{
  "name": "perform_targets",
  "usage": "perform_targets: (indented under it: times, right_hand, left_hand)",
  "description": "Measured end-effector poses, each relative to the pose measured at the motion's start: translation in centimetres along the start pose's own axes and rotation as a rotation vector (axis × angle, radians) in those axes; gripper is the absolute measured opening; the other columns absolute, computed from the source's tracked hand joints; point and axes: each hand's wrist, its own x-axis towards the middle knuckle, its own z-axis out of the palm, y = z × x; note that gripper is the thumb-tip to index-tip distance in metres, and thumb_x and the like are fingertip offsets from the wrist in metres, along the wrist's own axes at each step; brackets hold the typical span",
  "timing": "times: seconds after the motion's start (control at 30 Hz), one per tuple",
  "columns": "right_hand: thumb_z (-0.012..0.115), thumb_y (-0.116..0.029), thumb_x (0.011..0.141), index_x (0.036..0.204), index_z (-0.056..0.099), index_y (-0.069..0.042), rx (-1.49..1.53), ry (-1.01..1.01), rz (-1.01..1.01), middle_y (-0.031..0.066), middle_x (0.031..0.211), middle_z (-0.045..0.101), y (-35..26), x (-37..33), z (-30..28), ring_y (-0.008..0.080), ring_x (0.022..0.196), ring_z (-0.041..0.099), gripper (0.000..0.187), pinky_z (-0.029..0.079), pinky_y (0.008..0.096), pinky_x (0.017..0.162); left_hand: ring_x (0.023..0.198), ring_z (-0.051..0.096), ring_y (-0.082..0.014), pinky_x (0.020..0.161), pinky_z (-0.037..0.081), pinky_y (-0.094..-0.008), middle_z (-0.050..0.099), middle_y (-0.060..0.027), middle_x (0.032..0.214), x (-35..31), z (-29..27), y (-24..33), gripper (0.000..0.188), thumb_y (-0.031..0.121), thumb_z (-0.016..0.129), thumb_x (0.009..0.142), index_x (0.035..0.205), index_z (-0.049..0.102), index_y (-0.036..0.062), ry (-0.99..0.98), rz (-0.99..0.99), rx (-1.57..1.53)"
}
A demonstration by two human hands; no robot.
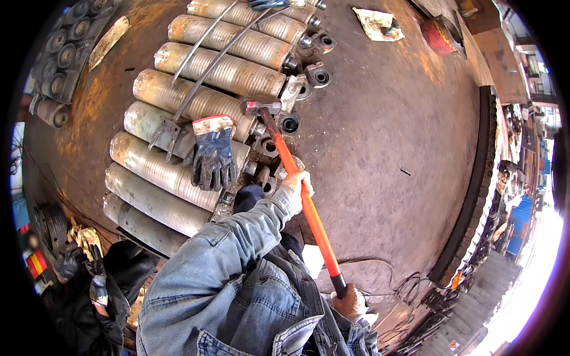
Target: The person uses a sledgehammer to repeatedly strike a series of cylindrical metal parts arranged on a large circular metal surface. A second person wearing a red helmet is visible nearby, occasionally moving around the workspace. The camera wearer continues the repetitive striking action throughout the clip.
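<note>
My left hand (pixel 297 183) is wrapped round the middle of the orange handle of a sledgehammer (pixel 317 228). Lower down, my right hand (pixel 350 302) grips the black end of the same handle. The red and grey hammer head (pixel 263 106) is over the right end of a steel roller (pixel 196 101); whether it touches is unclear. Several such worn rollers lie side by side, with bearing housings (pixel 290 123) along their right ends. A dark work glove with a white and red cuff (pixel 214 155) rests on the rollers, left of my left hand.
Long metal rods with a forked end (pixel 202 77) lie across the rollers. At lower left is another person's gloved hand (pixel 97 276). A red container (pixel 440 35) and a stained cloth (pixel 380 25) stand far right. Cables (pixel 409 288) trail at lower right; more rollers (pixel 56 86) lie far left.
</note>
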Motion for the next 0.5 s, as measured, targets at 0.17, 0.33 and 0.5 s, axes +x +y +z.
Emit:
perform_targets:
  times: [0.17, 0.33, 0.5]
  right_hand:
    - [0.068, -0.026, 0.07, 0.092, 0.055, -0.004, 0.015, -0.061, -0.1, 0.0207, 0.071, 0.063, 1.7, 1.7, 0.2, 0.0401, 0.068, 0.063, 0.034, 0.05, 0.0499, 0.064]
    - [0.066, -0.021, 0.069, 0.096, 0.052, -0.007, 0.029, 0.009, -0.331, 0.0191, 0.072, 0.062, 1.0, 6.2, 2.8, 0.0404, 0.066, 0.061, 0.033, 0.048, 0.0518, 0.06]
    - [0.067, -0.021, 0.074, 0.112, 0.052, -0.008, 0.108, -0.087, -0.661, 0.0198, 0.093, 0.063, -9.3, 14.3, 0.4, 0.0395, 0.084, 0.062, 0.043, 0.05, 0.0472, 0.073]
  left_hand:
    - [0.042, 0.044, -0.0183, 0.046, 0.04, -0.0324, 0.044, -0.0036, 0.05, -1.6, -0.5, 0.6, 0.022, 0.012, 0.059, 0.075, 0.059, 0.044, 0.0115, -0.019, 0.054, -0.054]
    - [0.044, 0.047, -0.0194, 0.048, 0.042, -0.034, 0.047, -0.0047, 0.05, -4.9, -2.8, 4.6, 0.025, 0.017, 0.058, 0.079, 0.058, 0.046, 0.0106, 0.029, 0.232, -0.03]
    - [0.046, 0.05, -0.0161, 0.051, 0.047, -0.0302, 0.047, -0.0038, 0.052, -12.0, -4.6, 14.5, 0.021, 0.017, 0.056, 0.078, 0.06, 0.046, 0.0115, 0.007, 0.913, 0.2]
